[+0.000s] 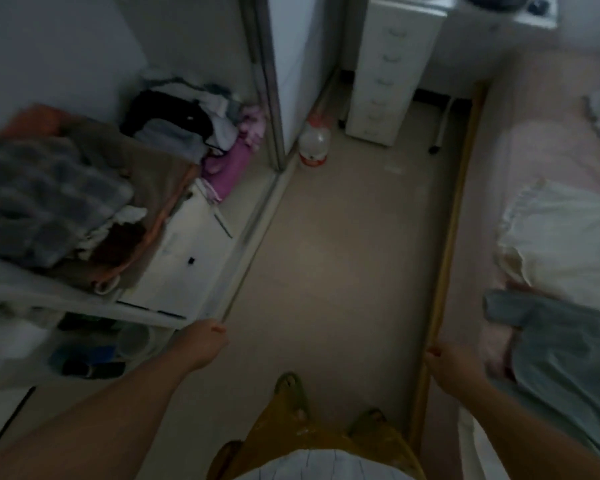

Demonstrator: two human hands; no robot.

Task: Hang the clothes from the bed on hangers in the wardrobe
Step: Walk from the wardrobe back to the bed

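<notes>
While both hands hang idle, crumpled grey garment (561, 344), cream ruffled garment (565, 237), bed (520, 161)

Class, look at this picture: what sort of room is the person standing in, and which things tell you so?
Most likely a bedroom. An open wardrobe with piled clothes stands on the left, a bed with garments on the right, and a white drawer unit ahead.

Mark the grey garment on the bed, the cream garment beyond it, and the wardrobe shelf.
grey garment (565, 344), head view, middle of fabric.
cream garment (565, 244), head view, centre.
wardrobe shelf (146, 311), head view, front edge.
</notes>
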